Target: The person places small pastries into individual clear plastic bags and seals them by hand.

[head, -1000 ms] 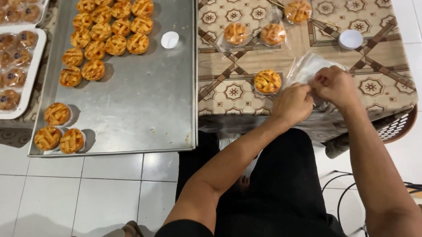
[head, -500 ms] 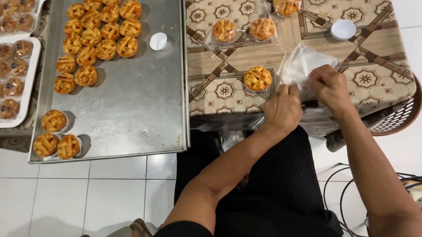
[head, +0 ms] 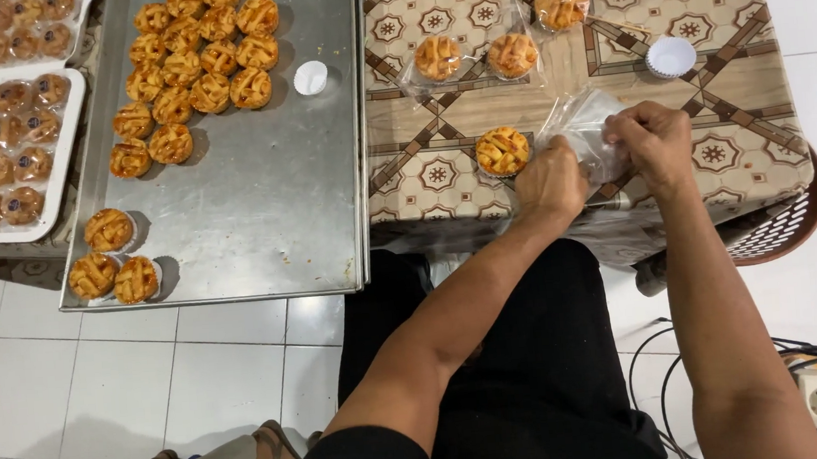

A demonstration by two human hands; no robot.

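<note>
Clear plastic bag (head: 583, 128) sits at the near edge of the patterned table (head: 731, 126), pinched between both hands: left hand (head: 550, 181) clenched on its lower left side, right hand (head: 652, 137) gripping the right side w/ fingers curled in. Judging by look, the bag is v. light, thin, floppy & slippery film, so best held by the mouth edges w/ fingertips, not the body. It's see-through, crinkled, glossy, appears empty. Just beside the left hand lies a bare lattice-top tart (head: 502, 150), golden-orange, prob. crumbly & fragile, so lift by its sides. Three bagged tarts (head: 511, 54) lie further back, more on the steel tray (head: 262, 222)
</note>
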